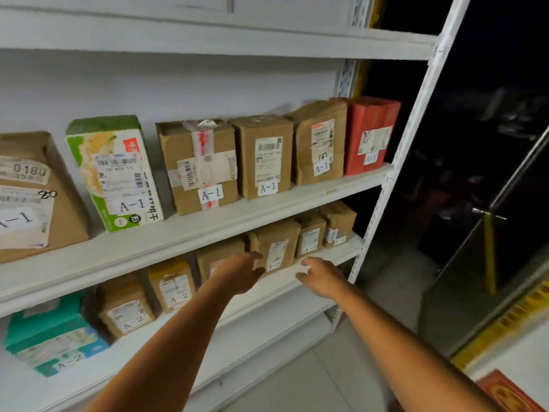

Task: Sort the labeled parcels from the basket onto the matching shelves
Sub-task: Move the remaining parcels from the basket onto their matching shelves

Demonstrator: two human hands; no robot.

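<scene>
The left hand (pixel 240 273) and right hand (pixel 319 276) were open either side of a cardboard A-2 parcel (pixel 277 245), likely light and stiff, best held by its side faces

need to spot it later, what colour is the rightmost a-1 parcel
The parcel is red; the head view shows it.

Parcel storeroom or pickup depot. White steel shelving (pixel 208 233) with slotted uprights carried rows of taped, waybilled cartons: A-1 parcels (pixel 205 165) on its upper shelf, A-2 parcels (pixel 175 285) on the shelf below. A glass door (pixel 520 203) stood right of the shelving, dark beyond it. Pale floor tiles (pixel 297 382) lay at its foot.
</scene>
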